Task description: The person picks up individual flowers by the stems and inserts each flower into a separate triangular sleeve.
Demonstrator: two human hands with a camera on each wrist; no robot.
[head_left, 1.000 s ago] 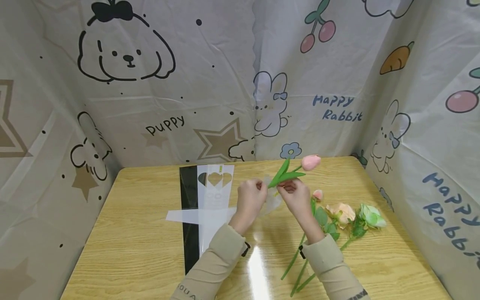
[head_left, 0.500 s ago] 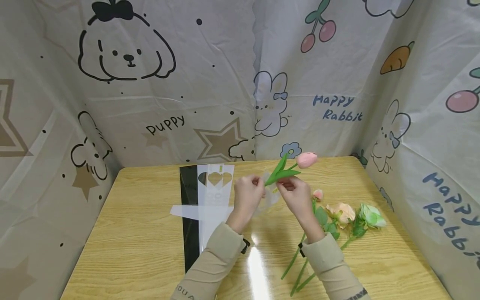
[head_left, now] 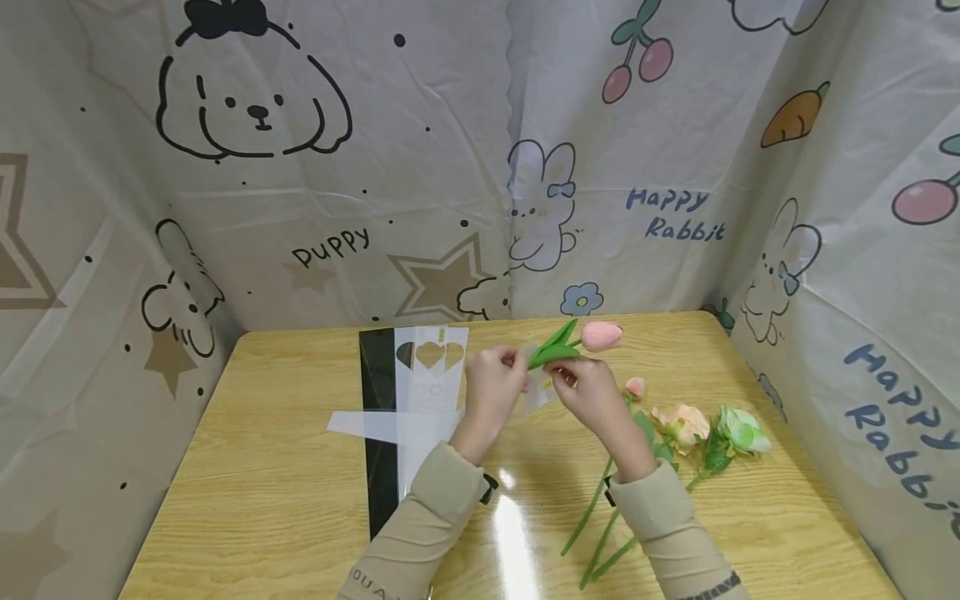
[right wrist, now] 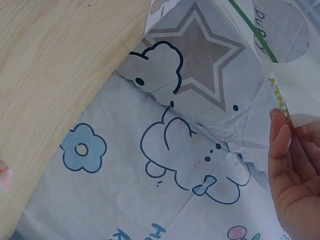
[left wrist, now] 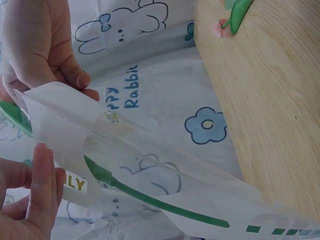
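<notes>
A pink tulip (head_left: 602,336) with green leaves (head_left: 555,354) leans right above the table. Its green stem (left wrist: 165,202) lies inside a translucent plastic flower sleeve (left wrist: 60,115), which has gold lettering near its top. My left hand (head_left: 495,387) pinches the sleeve mouth below the leaves. On the other side my right hand (head_left: 596,396) holds the sleeve's edge beside the lettering (right wrist: 280,97). The sleeve's narrow tail (head_left: 363,426) sticks out left behind my left hand, over flat sheets. The part of the sleeve between is hidden by the left hand and forearm.
A black sheet (head_left: 379,375) and a white sheet (head_left: 411,392) with heart-shaped windows lie at the left. To the right rest a peach rose (head_left: 682,427), a green rose (head_left: 742,432) and a small pink bud (head_left: 635,387). A printed curtain (head_left: 420,167) surrounds the table.
The tulip's head has moved left and lower, its leaves now deeper at the sleeve mouth. The sleeve's tail has swung slightly. Both hands stay close together on the sleeve.
</notes>
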